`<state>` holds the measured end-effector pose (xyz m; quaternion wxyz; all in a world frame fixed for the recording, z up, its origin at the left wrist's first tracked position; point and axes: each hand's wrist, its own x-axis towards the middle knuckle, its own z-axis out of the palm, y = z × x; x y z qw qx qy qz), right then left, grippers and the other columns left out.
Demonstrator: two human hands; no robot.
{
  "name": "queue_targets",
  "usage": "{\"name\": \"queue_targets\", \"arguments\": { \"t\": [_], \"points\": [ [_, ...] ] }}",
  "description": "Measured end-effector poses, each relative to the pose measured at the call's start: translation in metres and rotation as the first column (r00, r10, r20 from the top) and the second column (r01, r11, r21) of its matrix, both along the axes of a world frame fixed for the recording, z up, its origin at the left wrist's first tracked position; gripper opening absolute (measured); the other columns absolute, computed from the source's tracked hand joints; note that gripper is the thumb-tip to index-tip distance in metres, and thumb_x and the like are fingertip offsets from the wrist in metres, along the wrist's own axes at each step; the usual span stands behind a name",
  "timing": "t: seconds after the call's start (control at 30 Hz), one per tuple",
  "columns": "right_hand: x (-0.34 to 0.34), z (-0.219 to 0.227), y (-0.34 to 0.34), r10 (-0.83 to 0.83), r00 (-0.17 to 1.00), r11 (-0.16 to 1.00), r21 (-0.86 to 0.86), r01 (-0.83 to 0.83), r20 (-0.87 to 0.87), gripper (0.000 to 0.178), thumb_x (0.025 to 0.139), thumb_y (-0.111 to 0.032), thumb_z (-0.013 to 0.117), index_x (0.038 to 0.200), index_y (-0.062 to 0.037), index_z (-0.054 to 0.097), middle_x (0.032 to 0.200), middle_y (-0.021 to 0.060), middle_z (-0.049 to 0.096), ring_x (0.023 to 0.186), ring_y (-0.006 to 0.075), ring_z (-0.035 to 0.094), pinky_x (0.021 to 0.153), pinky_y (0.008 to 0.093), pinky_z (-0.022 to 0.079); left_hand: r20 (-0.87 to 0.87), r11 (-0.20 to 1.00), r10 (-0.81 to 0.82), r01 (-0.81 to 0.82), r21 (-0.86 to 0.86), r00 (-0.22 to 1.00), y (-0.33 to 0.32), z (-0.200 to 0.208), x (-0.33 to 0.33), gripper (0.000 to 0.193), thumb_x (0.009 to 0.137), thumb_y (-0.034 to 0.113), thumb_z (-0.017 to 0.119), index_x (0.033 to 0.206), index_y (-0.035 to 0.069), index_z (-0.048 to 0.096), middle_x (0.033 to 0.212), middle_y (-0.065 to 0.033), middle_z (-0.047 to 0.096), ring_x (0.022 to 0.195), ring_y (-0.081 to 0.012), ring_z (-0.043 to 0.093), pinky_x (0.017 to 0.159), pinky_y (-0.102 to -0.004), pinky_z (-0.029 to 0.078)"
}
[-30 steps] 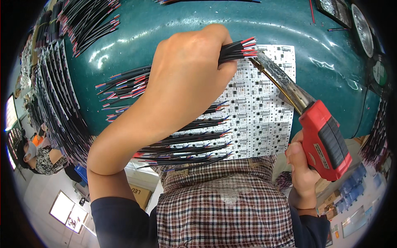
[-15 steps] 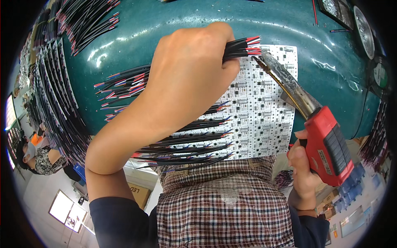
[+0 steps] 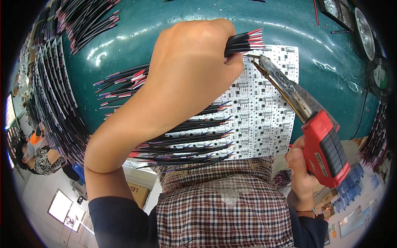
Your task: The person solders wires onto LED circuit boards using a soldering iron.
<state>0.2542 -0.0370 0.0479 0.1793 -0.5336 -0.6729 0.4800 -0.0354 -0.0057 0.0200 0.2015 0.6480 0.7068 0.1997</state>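
My left hand (image 3: 196,62) is closed around a bundle of black cables (image 3: 245,43), with red and white wire ends sticking out to the right. My right hand (image 3: 302,171) grips the red and black handle of a soldering gun (image 3: 324,144), which has a thin brass-coloured tube along its barrel. The gun's tip is just below the bundle, close to my left thumb; whether it touches a wire is too small to tell. Beneath lies a white sheet of circuit boards (image 3: 266,111), partly hidden by my left hand and forearm. Several black cables (image 3: 194,136) lie in rows over its left part.
More cable bundles (image 3: 89,20) lie at the far left, beside stacked boards with wires (image 3: 58,82). A dark tray (image 3: 337,12) and a round metal dish (image 3: 364,33) stand at the far right of the green table (image 3: 198,10). Another person (image 3: 45,159) is at the left.
The soldering gun has shifted slightly left, its tip closer to my left thumb. The cable bundle's ends have tilted up and fanned out a little.
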Motion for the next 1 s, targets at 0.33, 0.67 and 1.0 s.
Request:
{"name": "queue_targets", "arguments": {
  "t": [0.33,0.67,1.0],
  "points": [
    [0.004,0.002,-0.001,0.039,0.997,0.999,0.035,-0.041,0.064,0.027,0.093,-0.018,0.068,0.105,0.0033,0.057,0.069,0.0025,0.051,0.054,0.0079,0.046,0.051,0.0232,0.037,0.126,0.998,0.002,0.005,-0.058,0.992,0.004,-0.001,-0.007,0.022,0.081,0.016,0.077,0.088,-0.003,0.068,0.066,-0.0069,0.064,0.059,-0.0089,0.059,0.056,-0.0270,0.047],
    [0.009,-0.001,-0.005,0.101,0.995,0.995,-0.020,-0.100,0.027,0.033,0.094,-0.017,0.067,0.116,0.0039,0.056,0.070,0.0013,0.051,0.057,0.0070,0.047,0.052,0.0232,0.039,0.150,0.992,-0.003,0.022,-0.125,0.989,0.008,0.004,-0.010,0.023,0.082,0.016,0.077,0.086,-0.005,0.068,0.069,-0.0065,0.065,0.064,-0.0075,0.058,0.059,-0.0261,0.049],
    [0.016,-0.005,-0.008,0.047,0.999,0.999,0.001,-0.047,-0.002,0.019,0.093,-0.017,0.066,0.094,-0.0028,0.053,0.070,0.0030,0.050,0.054,0.0086,0.046,0.049,0.0246,0.037,0.050,0.997,-0.044,0.046,-0.053,0.998,0.005,0.003,-0.006,0.022,0.081,0.015,0.076,0.083,-0.004,0.065,0.070,-0.0109,0.067,0.062,-0.0142,0.063,0.060,-0.0301,0.050]
  ]
}}
